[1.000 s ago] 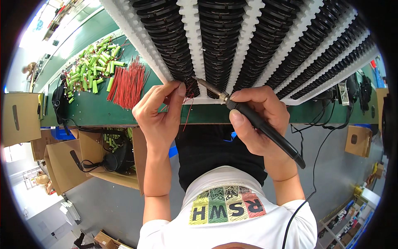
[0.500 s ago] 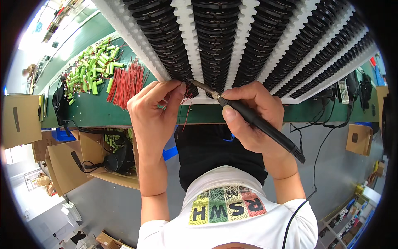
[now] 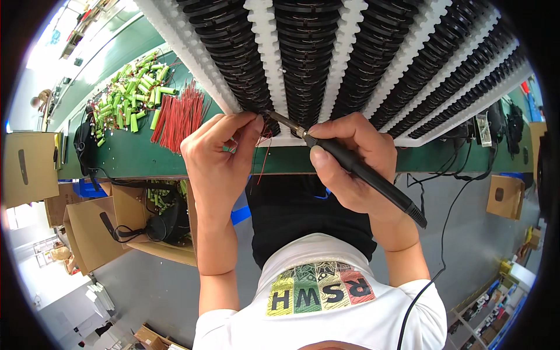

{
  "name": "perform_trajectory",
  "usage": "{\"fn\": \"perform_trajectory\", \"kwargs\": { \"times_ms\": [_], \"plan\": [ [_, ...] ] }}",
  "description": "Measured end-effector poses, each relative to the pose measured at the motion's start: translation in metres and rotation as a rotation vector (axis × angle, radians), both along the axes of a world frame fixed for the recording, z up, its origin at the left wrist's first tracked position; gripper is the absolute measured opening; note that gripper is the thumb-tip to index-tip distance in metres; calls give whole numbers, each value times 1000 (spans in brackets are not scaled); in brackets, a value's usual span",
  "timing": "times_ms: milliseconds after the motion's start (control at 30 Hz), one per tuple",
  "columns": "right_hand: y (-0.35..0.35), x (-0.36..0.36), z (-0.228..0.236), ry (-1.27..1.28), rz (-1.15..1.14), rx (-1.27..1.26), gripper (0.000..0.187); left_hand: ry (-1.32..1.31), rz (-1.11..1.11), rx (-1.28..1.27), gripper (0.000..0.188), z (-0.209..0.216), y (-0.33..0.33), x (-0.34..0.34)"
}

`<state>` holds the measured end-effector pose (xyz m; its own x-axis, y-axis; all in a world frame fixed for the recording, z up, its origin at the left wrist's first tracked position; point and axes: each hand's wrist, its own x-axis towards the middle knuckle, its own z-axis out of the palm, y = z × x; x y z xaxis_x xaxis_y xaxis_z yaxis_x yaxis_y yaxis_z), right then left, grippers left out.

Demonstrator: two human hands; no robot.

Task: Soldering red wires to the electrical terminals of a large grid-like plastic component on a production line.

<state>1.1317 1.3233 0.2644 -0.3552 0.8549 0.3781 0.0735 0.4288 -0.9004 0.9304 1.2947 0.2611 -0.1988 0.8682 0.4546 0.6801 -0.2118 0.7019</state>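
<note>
My right hand (image 3: 356, 160) is wrapped round the black handle of a soldering iron (image 3: 373, 181), its metal tip pointing up and left toward the near end of the leftmost row of black round parts (image 3: 233, 52). Beside that tip, my left hand (image 3: 221, 151) pinches thin red wire (image 3: 265, 154) between thumb and forefinger, with loose ends hanging below. Fingertips hide the exact spot where wire and part meet. The black parts stand on edge in rows in a white foam tray (image 3: 341, 55).
Left of the tray, a bundle of red wires (image 3: 178, 119) and a heap of green cylinders (image 3: 137, 93) lie on the green table (image 3: 134, 160). An open cardboard box (image 3: 96, 227) stands below on the left. Black cables (image 3: 461, 169) hang at the table's right edge.
Both hands stay at nearly the same spot. The soldering iron and my right hand have shifted very slightly left.
</note>
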Motion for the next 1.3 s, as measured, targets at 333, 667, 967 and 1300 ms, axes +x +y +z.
{"fn": "perform_trajectory", "kwargs": {
  "times_ms": [333, 667, 967, 1300],
  "plan": [
    [-6, 7, -4, 68, -32, 23, 20, 4, 19, -22, 11, -1, 0, 0],
    [-13, 15, -13, 264, -22, 100, 27, -7, 160, 133, 15, -5, -22, -10],
    [-22, 20, -27, 321, -28, 233, 30, 304, 527, -208, 19, -66, -20, -95],
    [-25, 21, -30, 301, -5, 247, 30, 293, 529, -266, 18, -79, -15, -104]
  ]
}}
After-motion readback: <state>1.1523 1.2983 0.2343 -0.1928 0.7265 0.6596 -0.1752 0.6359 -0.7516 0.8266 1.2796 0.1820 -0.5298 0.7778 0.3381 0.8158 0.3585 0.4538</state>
